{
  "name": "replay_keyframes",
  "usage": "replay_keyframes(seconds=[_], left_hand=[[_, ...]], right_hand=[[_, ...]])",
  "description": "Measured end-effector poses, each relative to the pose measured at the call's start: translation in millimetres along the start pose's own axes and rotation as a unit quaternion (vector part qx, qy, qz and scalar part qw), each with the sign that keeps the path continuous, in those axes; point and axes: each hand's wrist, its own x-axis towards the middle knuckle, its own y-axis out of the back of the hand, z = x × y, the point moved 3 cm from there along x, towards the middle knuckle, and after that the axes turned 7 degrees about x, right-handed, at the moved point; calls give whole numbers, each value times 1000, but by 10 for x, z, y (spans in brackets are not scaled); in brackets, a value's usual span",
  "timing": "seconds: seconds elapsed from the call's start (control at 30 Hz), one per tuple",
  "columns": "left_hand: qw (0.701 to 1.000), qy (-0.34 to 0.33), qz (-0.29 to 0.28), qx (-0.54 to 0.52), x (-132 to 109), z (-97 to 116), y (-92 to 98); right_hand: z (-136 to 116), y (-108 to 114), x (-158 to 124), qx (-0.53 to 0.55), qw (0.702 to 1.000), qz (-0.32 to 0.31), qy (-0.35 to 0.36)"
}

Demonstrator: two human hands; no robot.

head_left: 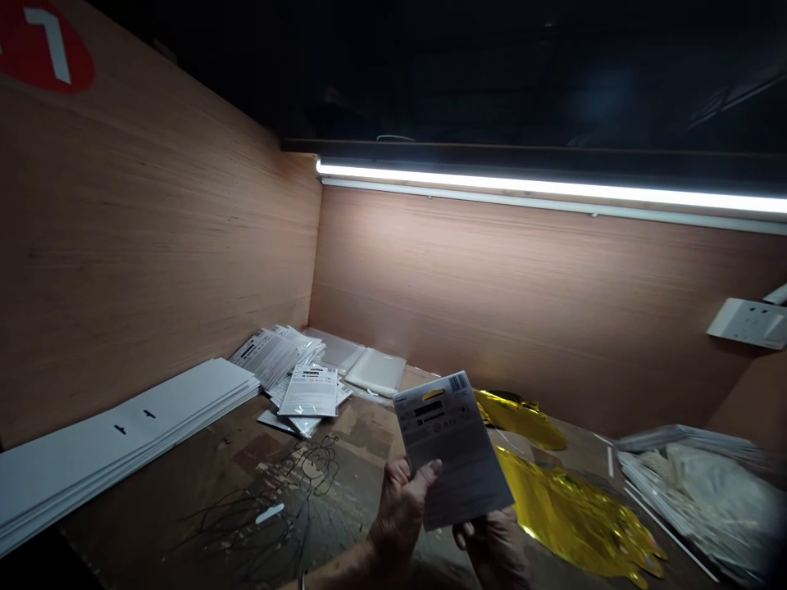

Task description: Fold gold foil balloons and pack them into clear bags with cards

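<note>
Between the left hand [399, 512] and right hand [495, 549], a barcoded packet [453, 451] sits pinched.

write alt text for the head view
The left hand and right hand hold a grey barcoded card packet over a workbench. Gold foil and piled white packets lie nearby, against plywood walls lit by a strip light.

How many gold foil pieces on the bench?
2. A smaller crumpled gold foil piece lies beyond the hand-held grey printed card; a larger shiny gold foil piece lies nearer, right of the card. The card may hide more.
</note>
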Motion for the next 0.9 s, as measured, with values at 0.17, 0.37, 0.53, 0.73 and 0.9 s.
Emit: replay_keyframes(seconds=[0.17,0.37,0.53,0.73,0.9], left_hand=[[1000,23,7,6,-5,-63,0],[999,17,-27,-10,5,-79,12],[999,22,9,-38,42,-77,73],[988,57,86,-114,223,-88,242],[988,123,22,-89,246,-163,228]], right_hand=[[39,-19,-21,-8,1000,0,-25],[103,7,-16,-6,998,14,-53],[55,-20,-52,-46,997,6,-66],[-315,118,-7,-131,983,96,-86],[-350,-23,104,-179,973,-24,-144]])
